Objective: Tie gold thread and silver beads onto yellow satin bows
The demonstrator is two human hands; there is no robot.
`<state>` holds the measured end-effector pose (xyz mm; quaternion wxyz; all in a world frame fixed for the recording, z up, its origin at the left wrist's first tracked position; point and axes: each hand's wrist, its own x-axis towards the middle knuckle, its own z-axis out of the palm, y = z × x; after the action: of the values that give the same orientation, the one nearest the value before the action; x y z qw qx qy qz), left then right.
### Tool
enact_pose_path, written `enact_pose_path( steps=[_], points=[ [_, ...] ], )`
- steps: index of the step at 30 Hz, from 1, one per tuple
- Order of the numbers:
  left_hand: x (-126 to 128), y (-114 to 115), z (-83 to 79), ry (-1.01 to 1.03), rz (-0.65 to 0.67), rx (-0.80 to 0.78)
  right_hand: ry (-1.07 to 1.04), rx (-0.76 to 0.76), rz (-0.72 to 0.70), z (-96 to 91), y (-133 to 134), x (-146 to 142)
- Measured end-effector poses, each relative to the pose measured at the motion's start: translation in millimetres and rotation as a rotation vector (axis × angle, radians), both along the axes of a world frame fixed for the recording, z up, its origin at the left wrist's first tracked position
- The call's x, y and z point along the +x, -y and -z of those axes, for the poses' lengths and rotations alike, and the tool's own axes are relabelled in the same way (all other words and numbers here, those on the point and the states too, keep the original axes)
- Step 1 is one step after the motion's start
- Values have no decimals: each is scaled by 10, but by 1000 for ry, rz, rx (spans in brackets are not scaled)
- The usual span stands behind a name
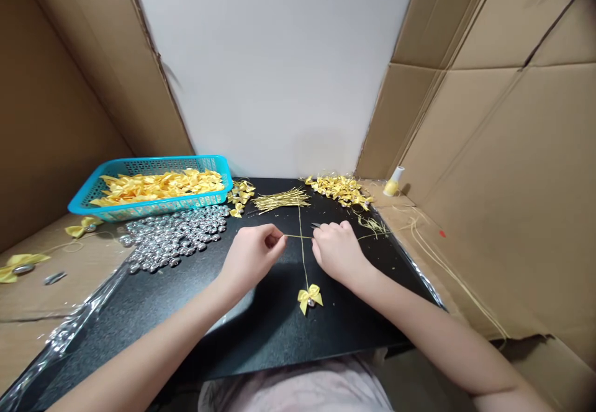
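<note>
My left hand [254,252] is closed in a pinch on one end of a thin gold cord [298,236] stretched level above the black mat [261,325]. My right hand [336,249] is closed on the cord's other end, with a small dark tool tip showing at its fingers. A second gold cord [303,257] runs from the far bundle down to a yellow ribbon bow with a small bell [310,297], which lies on the mat between my wrists.
A blue basket [153,204] of yellow bows stands at the far left, with a heap of silver bells [174,238] before it. A bundle of gold cords [280,199], a pile of finished bows [339,188] and a yellow thread spool [393,182] lie at the back. Cardboard walls stand on both sides.
</note>
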<state>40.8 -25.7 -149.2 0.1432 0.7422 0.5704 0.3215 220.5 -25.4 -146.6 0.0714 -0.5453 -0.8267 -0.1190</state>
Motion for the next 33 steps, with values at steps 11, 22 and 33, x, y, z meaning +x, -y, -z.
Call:
enact_pose_path(
  steps=[11, 22, 33],
  points=[
    [233, -53, 358, 823, 38, -267, -945, -137, 33, 296, -116, 57],
    [305, 77, 362, 1009, 86, -272, -1765, -251, -8, 464, -61, -133],
    [316, 105, 337, 910, 71, -237, -1789, -279, -10, 481, -48, -134]
  ],
)
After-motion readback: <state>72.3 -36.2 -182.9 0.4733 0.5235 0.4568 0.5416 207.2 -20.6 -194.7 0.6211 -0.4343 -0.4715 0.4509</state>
